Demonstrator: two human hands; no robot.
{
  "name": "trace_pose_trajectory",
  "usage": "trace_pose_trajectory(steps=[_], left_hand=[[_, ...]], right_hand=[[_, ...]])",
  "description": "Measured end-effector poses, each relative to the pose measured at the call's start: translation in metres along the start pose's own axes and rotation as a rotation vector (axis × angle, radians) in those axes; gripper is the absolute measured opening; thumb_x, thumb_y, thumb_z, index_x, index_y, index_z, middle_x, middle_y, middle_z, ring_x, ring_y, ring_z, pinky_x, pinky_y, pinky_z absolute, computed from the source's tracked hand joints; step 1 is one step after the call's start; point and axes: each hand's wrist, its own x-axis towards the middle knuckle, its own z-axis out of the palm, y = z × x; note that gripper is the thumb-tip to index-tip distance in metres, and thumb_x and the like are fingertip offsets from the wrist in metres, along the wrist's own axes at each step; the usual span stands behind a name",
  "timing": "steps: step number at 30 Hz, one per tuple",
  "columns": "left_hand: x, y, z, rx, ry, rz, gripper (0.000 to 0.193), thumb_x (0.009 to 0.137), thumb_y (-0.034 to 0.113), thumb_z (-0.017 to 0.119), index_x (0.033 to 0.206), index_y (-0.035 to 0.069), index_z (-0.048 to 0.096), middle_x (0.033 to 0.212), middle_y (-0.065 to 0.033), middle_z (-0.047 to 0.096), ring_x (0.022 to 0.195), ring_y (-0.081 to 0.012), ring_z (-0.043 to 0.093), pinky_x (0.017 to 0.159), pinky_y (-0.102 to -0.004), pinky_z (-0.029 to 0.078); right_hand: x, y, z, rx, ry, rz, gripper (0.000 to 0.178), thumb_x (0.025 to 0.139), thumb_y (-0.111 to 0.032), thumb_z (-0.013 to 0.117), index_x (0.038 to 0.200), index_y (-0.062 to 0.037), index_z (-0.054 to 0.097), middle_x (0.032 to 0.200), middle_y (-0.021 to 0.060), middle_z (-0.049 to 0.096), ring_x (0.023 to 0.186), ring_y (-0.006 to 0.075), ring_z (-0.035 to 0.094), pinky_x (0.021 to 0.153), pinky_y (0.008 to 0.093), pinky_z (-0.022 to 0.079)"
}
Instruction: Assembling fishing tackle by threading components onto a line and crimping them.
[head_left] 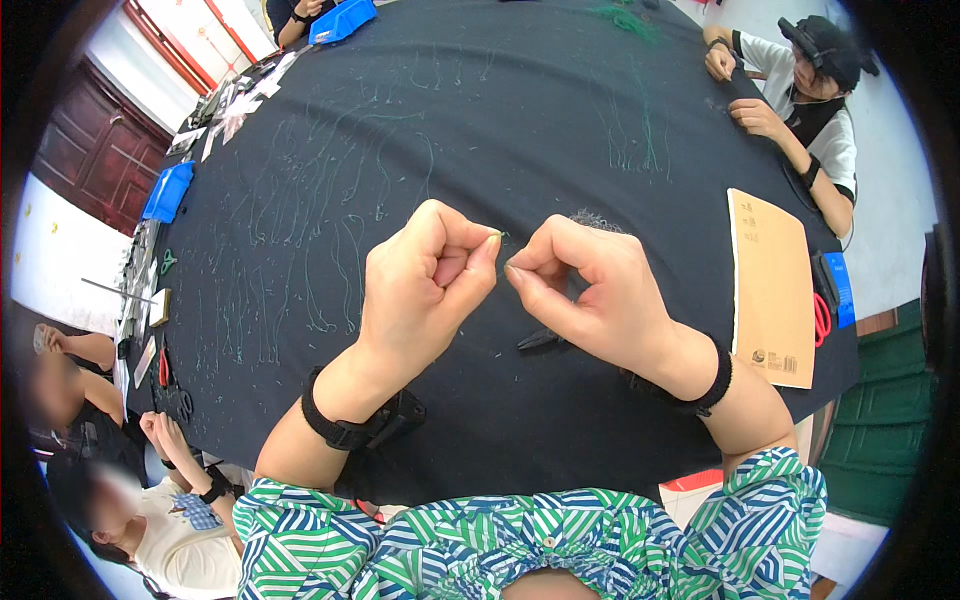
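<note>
My left hand is closed in a pinch above the black cloth. A tiny bit of green thread shows at its thumb and fingertip. Close beside it, my right hand also pinches thumb against forefinger; what lies between those fingertips is too small to make out. A narrow gap parts the two hands. Behind the right hand a grey, wiry tangle is partly hidden. Below that hand the tip of a dark, pointed object sticks out.
Many thin green threads lie across the black cloth, with a green bundle at the far edge. At right are a tan notebook and red-handled scissors. Blue trays line the left edge. Other people sit around the table.
</note>
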Motion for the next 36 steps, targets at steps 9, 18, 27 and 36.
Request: trace_pose_trajectory(steps=[9,18,27,36], left_hand=[[0.000,0.000,0.000,0.044,-0.047,0.004,0.012,0.082,-0.001,0.068,0.082,0.003,0.057,0.057,0.0031,0.042,0.052,-0.0041,0.038,0.049,-0.0215,0.036],[0.001,0.001,-0.002,0.068,-0.148,0.043,0.012,0.081,-0.001,0.069,0.082,0.002,0.057,0.057,0.0018,0.043,0.051,-0.0051,0.039,0.049,-0.0222,0.036],[0.000,-0.003,-0.001,-0.203,-0.081,-0.167,0.009,0.087,0.002,0.065,0.084,0.001,0.057,0.060,0.0052,0.048,0.055,0.0002,0.038,0.051,-0.0182,0.035],[0.001,-0.003,-0.006,-0.253,-0.077,-0.204,0.008,0.088,0.002,0.065,0.084,0.001,0.058,0.061,0.0083,0.043,0.056,0.0013,0.036,0.051,-0.0167,0.032]], right_hand=[[0.009,0.000,-0.008,-0.338,0.049,-0.382,0.013,0.072,-0.002,0.070,0.080,-0.0041,0.061,0.067,0.0072,0.058,0.059,0.0231,0.057,0.053,0.0319,0.045],[0.018,0.001,-0.022,-0.380,0.089,-0.454,0.013,0.073,0.000,0.071,0.083,-0.0044,0.065,0.066,0.0049,0.056,0.054,0.0177,0.052,0.049,0.0292,0.041],[0.014,-0.006,-0.026,-0.230,-0.010,-0.194,0.011,0.075,-0.001,0.073,0.084,-0.0039,0.067,0.053,-0.0019,0.033,0.047,0.0069,0.033,0.045,0.0253,0.026],[0.015,-0.010,-0.036,-0.088,-0.062,0.082,0.009,0.083,-0.010,0.069,0.087,-0.0034,0.065,0.051,-0.0034,0.035,0.049,0.0038,0.032,0.046,0.0238,0.027]])
